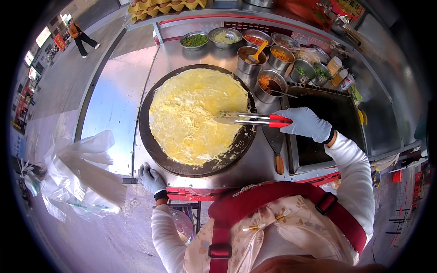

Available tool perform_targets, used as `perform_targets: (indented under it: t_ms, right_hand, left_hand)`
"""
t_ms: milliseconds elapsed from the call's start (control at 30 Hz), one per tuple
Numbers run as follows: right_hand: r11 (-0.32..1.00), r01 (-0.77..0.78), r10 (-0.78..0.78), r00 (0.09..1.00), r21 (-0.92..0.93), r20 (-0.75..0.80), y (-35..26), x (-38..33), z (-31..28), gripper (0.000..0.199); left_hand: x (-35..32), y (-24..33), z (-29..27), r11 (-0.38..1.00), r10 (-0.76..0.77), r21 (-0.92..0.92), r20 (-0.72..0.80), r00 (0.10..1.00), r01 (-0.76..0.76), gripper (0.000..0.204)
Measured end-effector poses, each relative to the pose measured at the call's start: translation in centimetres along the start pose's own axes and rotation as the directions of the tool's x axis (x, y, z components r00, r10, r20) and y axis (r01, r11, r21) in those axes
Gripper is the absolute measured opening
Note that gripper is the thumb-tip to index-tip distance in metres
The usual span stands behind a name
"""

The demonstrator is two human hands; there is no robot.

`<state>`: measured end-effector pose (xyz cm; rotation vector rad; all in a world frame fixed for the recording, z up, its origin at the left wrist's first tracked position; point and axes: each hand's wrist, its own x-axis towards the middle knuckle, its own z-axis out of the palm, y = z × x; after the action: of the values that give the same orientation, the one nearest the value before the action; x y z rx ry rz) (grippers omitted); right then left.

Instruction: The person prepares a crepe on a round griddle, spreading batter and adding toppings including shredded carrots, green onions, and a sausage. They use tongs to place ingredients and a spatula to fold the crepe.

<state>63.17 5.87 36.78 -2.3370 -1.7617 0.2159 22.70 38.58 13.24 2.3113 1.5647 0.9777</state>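
In a grey glove, my right hand [306, 123] is closed around metal tongs [259, 119] with red grips. The tongs' tips rest over a large round yellow crepe [191, 100], at its right half. Pale shreds are strewn across the crepe's middle; whether the tips pinch any of them I cannot tell. The crepe covers most of a dark round griddle [154, 148]. My left hand [151, 178], gloved too, lies at the counter's front edge, left of the griddle, fingers slightly apart and holding nothing.
Several metal bowls, including one of chopped greens [195, 41], line the back. A yellow ladle [257, 52] stands in a sauce pot. Right of the griddle lies a wooden-handled scraper [276, 145] beside a dark recessed plate [325, 129]. Plastic bags [84, 173] hang left. Egg trays [164, 8] sit above.
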Motion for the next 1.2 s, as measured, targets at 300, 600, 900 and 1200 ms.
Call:
perform_targets:
  t_ms: [300, 600, 900, 1200]
  right_hand:
    - [0.914, -0.400, 0.404, 0.885, 0.070, -0.231, 15.1, 9.0, -7.4, 0.063]
    - [0.741, -0.669, 0.660, 0.742, -0.059, -0.121, 30.5, 22.7, -9.2, 0.039]
    - [0.772, -0.597, 0.620, 0.783, -0.217, 0.050, 30.8, 25.9, -8.1, 0.040]
    - [0.812, -0.579, 0.575, 0.816, -0.081, -0.064, 37.8, 23.1, -5.4, 0.027]
  left_hand:
    - [0.0, 0.3, 0.4, 0.999, 0.026, 0.026, 0.010, 1.000, -0.026, 0.033]
    - [0.0, -0.6, 1.8, 0.981, -0.166, -0.091, 0.068, 0.984, 0.172, 0.031]
    - [0.4, -2.6, 2.0, 0.604, -0.571, -0.624, 0.097, 0.815, 0.497, 0.037]
    - [0.6, -2.7, 2.3, 0.608, -0.527, -0.642, 0.112, 0.842, 0.466, 0.038]
